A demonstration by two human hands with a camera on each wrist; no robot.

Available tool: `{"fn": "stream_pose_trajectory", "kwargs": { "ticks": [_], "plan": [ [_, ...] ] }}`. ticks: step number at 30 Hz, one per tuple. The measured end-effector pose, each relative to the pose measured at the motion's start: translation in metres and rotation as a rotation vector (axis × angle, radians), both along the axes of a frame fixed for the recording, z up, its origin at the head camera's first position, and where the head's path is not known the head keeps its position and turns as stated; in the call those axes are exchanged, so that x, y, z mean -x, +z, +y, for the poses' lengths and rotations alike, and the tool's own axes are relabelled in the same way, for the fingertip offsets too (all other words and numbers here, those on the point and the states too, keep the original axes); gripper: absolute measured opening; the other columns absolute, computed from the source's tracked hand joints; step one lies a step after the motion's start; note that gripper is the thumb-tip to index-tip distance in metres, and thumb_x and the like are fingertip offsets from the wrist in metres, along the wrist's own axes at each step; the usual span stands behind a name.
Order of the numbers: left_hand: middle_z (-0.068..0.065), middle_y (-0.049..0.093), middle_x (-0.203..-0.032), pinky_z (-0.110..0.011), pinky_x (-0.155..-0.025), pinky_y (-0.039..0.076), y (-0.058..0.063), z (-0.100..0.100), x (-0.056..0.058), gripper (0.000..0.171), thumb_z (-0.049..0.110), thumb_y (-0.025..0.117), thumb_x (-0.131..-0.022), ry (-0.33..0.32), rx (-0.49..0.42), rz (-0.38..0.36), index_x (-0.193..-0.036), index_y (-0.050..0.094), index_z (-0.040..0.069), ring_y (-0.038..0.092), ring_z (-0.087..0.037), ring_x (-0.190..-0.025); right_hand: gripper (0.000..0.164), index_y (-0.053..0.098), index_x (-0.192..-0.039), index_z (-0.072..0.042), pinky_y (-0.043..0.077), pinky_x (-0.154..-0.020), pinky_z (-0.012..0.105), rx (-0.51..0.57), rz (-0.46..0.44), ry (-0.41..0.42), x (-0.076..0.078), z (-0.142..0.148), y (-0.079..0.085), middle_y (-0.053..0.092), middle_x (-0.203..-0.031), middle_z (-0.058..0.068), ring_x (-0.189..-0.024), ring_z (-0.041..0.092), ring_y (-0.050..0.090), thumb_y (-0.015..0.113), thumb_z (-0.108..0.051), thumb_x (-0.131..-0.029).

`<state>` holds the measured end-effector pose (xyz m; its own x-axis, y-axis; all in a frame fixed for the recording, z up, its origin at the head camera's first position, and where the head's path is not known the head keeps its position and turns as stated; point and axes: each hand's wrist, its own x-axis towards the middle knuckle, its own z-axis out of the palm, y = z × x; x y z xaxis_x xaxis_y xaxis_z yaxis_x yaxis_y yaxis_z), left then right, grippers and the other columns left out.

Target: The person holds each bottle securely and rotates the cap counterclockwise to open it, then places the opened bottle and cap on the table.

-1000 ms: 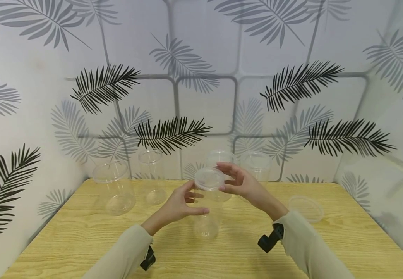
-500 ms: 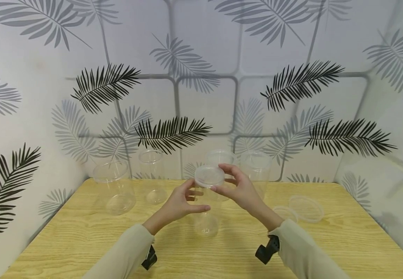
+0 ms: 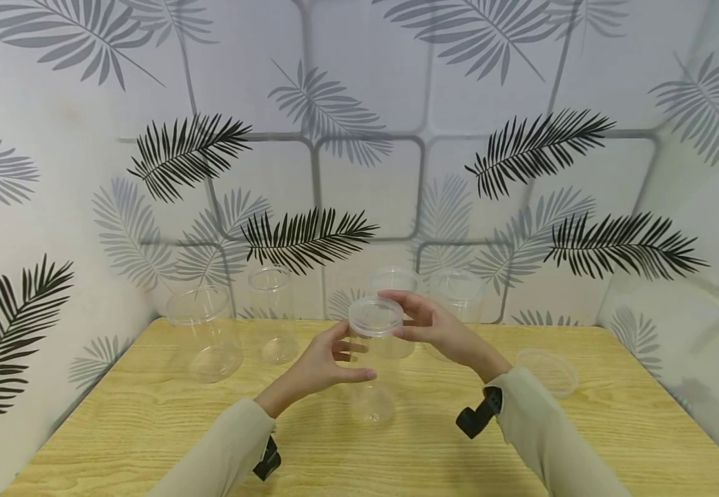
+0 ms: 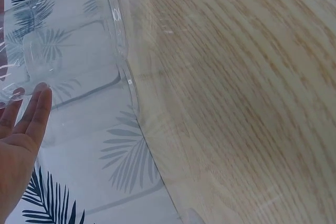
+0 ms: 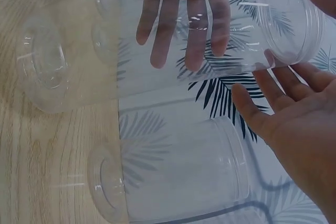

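Note:
A tall clear plastic jar point(image 3: 374, 383) stands upright near the middle of the table, a clear round lid point(image 3: 376, 315) on its mouth. My left hand point(image 3: 318, 355) holds the jar's left side below the lid, thumb in front and fingers behind. Through the jar wall those left fingers point(image 5: 195, 30) show in the right wrist view. My right hand point(image 3: 443, 330) grips the lid's right edge between thumb and fingers. In the right wrist view, the right hand point(image 5: 299, 111) has fingertips against the lid's rim on one side and the thumb on the other.
Two uncovered clear jars, a wide one point(image 3: 200, 321) and a slim one point(image 3: 271, 310), stand at the back left. Behind my right hand are two more jars point(image 3: 394, 279) with what look like lids on. A loose lid point(image 3: 547, 371) lies on the wooden table point(image 3: 210, 435) at right.
My right hand turned toward me on the lid, then swung back round to its far right edge. The jar shifted very slightly right; my left hand stayed on it.

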<state>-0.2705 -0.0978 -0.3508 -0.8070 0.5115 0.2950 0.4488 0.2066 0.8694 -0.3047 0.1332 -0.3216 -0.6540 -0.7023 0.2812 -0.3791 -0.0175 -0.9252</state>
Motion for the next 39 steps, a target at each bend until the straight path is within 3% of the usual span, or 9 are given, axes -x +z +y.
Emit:
{"fn": "stream_pose_trajectory", "kwargs": {
  "ticks": [5,9,14,20,28,33,39],
  "plan": [
    [-0.015,0.050,-0.128,-0.044,-0.092,0.048,0.000,0.001,0.000,0.074,0.006,0.074,-0.074,-0.003,0.000,-0.004,-0.137,0.036,0.011,0.055,-0.033,-0.112,0.065,0.021,-0.143,0.000,0.044,-0.096,0.027,0.033,-0.026,0.062,0.005,0.002,0.000,0.036,-0.140,0.013,-0.123,0.013,0.043,0.057,-0.013,-0.090],
    [-0.016,0.050,-0.129,-0.047,-0.093,0.046,0.000,0.000,0.000,0.074,0.005,0.074,-0.074,-0.005,-0.006,-0.001,-0.137,0.036,0.010,0.055,-0.034,-0.112,0.066,0.022,-0.144,-0.006,0.043,-0.098,0.033,0.034,-0.019,0.035,0.002,0.001,0.000,0.033,-0.143,0.013,-0.127,0.022,0.041,0.059,-0.015,-0.089],
    [-0.016,0.050,-0.127,-0.047,-0.092,0.047,-0.001,-0.002,0.002,0.074,0.006,0.075,-0.074,0.008,-0.004,0.016,-0.137,0.036,0.009,0.056,-0.035,-0.111,0.065,0.028,-0.142,-0.013,0.045,-0.096,0.042,0.006,0.044,-0.126,-0.008,-0.001,-0.004,0.032,-0.144,0.011,-0.127,0.035,0.039,0.063,-0.017,-0.087],
    [-0.015,0.051,-0.125,-0.043,-0.092,0.048,0.001,-0.003,0.002,0.073,0.008,0.075,-0.074,0.050,-0.001,0.022,-0.136,0.037,0.010,0.055,-0.035,-0.111,0.061,0.037,-0.136,-0.012,0.036,-0.102,0.049,-0.016,0.179,-0.373,-0.018,-0.010,-0.008,0.040,-0.138,0.012,-0.127,0.028,0.037,0.068,-0.018,-0.083],
    [-0.014,0.051,-0.126,-0.047,-0.093,0.047,0.003,-0.002,0.000,0.073,0.009,0.075,-0.075,0.063,0.000,0.016,-0.137,0.037,0.011,0.055,-0.034,-0.112,0.062,0.040,-0.133,-0.012,0.038,-0.100,0.049,-0.038,0.204,-0.514,-0.025,-0.023,-0.009,0.044,-0.135,0.012,-0.125,0.028,0.041,0.071,-0.020,-0.080],
    [-0.015,0.051,-0.127,-0.049,-0.093,0.046,0.002,-0.002,0.001,0.073,0.009,0.074,-0.075,0.048,-0.004,0.012,-0.137,0.035,0.010,0.055,-0.035,-0.112,0.060,0.040,-0.134,-0.012,0.043,-0.097,0.048,-0.047,0.203,-0.492,-0.024,-0.023,-0.010,0.044,-0.135,0.012,-0.122,0.032,0.043,0.069,-0.021,-0.082],
    [-0.013,0.051,-0.126,-0.050,-0.092,0.046,-0.012,-0.004,0.012,0.074,0.010,0.075,-0.074,0.024,-0.024,0.030,-0.137,0.036,0.013,0.056,-0.034,-0.110,0.059,0.034,-0.138,-0.016,0.048,-0.091,0.044,-0.027,0.090,-0.295,-0.017,-0.014,-0.007,0.039,-0.140,0.009,-0.122,0.036,0.044,0.063,-0.023,-0.087]
  ]
}}
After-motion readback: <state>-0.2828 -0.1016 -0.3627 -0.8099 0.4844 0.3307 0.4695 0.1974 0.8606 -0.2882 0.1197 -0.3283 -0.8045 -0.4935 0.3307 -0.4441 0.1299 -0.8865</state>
